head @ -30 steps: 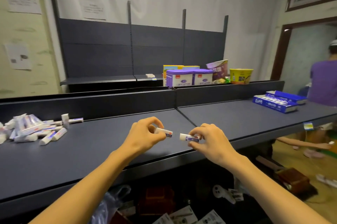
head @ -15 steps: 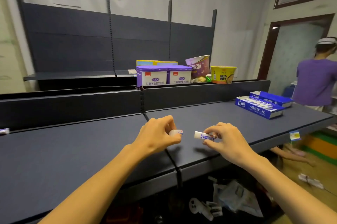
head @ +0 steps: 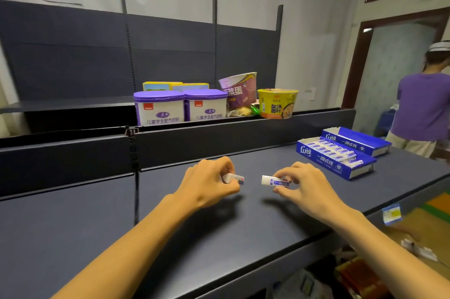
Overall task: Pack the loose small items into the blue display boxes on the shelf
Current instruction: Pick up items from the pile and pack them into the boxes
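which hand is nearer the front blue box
Right. The right hand pinches an eraser just left of the front blue box, on the same shelf. The left hand, with its own eraser, is farther left.

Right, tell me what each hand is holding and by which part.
The left hand pinches a small white eraser by its left end; the right hand pinches another eraser by its right end.
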